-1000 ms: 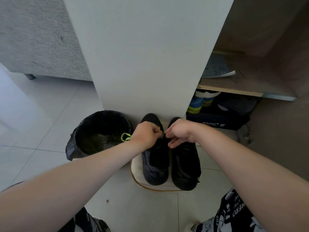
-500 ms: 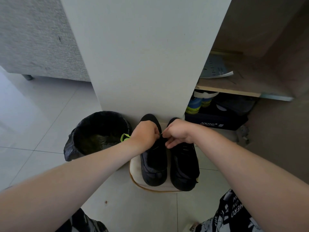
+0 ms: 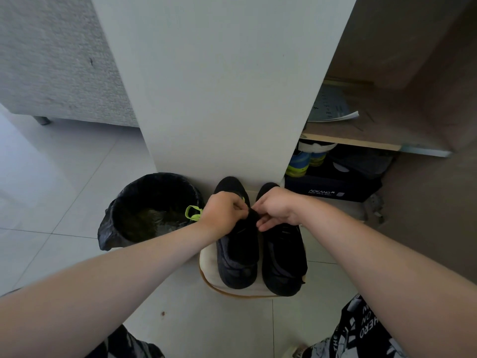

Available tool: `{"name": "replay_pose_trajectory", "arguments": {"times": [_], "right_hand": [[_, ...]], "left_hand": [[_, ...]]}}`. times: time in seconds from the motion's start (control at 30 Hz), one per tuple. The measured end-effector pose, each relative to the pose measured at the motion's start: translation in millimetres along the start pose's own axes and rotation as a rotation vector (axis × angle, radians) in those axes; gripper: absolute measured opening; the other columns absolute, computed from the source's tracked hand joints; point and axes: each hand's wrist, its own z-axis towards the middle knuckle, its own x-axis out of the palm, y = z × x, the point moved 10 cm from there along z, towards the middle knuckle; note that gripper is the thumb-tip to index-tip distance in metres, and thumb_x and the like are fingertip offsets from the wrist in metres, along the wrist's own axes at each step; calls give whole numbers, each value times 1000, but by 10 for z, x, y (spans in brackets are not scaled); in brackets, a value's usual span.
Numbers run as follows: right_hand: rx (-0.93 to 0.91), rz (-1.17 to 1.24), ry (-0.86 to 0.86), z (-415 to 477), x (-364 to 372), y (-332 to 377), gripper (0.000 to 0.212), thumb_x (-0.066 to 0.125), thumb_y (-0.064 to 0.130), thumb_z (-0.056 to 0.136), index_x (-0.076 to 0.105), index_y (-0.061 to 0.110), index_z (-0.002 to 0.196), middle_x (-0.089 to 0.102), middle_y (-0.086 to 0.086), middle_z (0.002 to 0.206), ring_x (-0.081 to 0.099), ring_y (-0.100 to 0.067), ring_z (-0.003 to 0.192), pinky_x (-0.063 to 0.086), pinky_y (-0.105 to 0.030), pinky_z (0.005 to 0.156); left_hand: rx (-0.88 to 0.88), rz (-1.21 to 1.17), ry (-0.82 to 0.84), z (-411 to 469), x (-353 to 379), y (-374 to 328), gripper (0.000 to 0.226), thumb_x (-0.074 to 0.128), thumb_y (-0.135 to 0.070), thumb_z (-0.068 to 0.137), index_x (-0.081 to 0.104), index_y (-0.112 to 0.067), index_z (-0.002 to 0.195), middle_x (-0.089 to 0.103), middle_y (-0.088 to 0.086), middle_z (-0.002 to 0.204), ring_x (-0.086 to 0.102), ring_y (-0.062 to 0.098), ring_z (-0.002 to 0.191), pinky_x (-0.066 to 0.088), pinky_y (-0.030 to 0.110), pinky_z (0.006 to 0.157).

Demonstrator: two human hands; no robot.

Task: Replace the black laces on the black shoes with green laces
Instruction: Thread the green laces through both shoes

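Two black shoes stand side by side on a cream mat (image 3: 206, 264), toes toward the white pillar. Both hands meet over the lacing area of the left shoe (image 3: 238, 257). My left hand (image 3: 223, 210) is curled in a pinch, and a loop of green lace (image 3: 193, 213) sticks out beside its wrist, with another green sliver at its knuckles. My right hand (image 3: 277, 209) pinches the black upper of the left shoe where the fingertips meet. The right shoe (image 3: 284, 259) lies untouched under my right wrist. The eyelets are hidden by my hands.
A black-lined waste bin (image 3: 152, 210) stands just left of the shoes. The white pillar (image 3: 224, 86) rises directly behind them. To the right is an open cabinet with a dark shoebox (image 3: 333, 188), colourful shoes and a shelf with papers (image 3: 330, 107). A grey sofa is at far left.
Both hands stay at the same spot on the left shoe with small finger movements. A sliver of green lace now shows at my left knuckles.
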Motion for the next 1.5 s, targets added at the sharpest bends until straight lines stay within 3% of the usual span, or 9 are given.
{"name": "replay_pose_trajectory", "arguments": {"times": [0.17,0.5,0.7,0.8,0.97,1.1,1.2,1.37,1.5], "right_hand": [[-4,-18,-32,42,-15,-22,18,57,8,101,60,-3,115,60,-14,81,62,-16,53,56,-24,46],[86,42,-152,45,-35,-28,23,36,-1,105,52,-6,88,51,-14,81,52,-24,64,50,-28,37],[-25,463,-406,-75,-448,98,36,21,5,103,53,-2,120,68,-19,98,61,-26,62,57,-49,89],[-152,733,-362,-64,-439,217,31,21,9,106,52,10,98,48,-7,67,47,-20,51,55,-40,61],[-603,-557,-544,-322,-501,859,17,36,21,105,51,15,100,58,-3,88,56,-22,77,41,-33,61],[-261,-1189,-273,-235,-276,618,28,51,39,88,67,16,84,69,-2,88,61,-26,87,44,-31,65],[-196,-993,-197,-237,-367,558,29,65,45,81,75,18,75,70,-2,80,64,-26,80,50,-34,65],[-147,-637,-854,-543,-1228,677,32,48,35,99,64,14,79,63,-3,80,56,-24,67,37,-28,56],[-280,-350,-943,-655,-1320,680,29,42,37,105,59,18,92,58,1,83,56,-24,82,38,-33,65]], "left_hand": [[64,30,133,60,28,-58,26,74,-6,79,55,-23,85,72,5,81,56,2,45,50,20,51],[74,455,249,45,52,-81,62,71,-34,75,45,-35,132,43,1,127,38,27,121,41,37,100],[29,412,290,50,43,-1,60,68,-30,79,44,-38,134,37,0,131,35,28,128,42,39,102],[6,397,271,46,11,35,69,70,-31,79,36,-36,139,26,0,141,26,28,133,40,39,104],[-13,452,322,78,-53,72,82,75,-36,76,31,-33,145,31,2,144,34,28,133,41,44,106],[-30,411,352,82,-101,108,80,74,-33,77,33,-33,145,34,-2,146,49,23,120,48,39,98],[-15,349,358,63,-124,107,86,76,-29,77,28,-29,148,36,-2,146,48,18,122,47,33,99],[-8,434,403,25,-89,128,90,74,-32,80,19,-32,151,30,-3,152,51,19,117,48,33,92],[2,526,421,29,-40,83,87,72,-34,81,21,-31,151,32,1,151,49,24,122,47,38,96]]}}
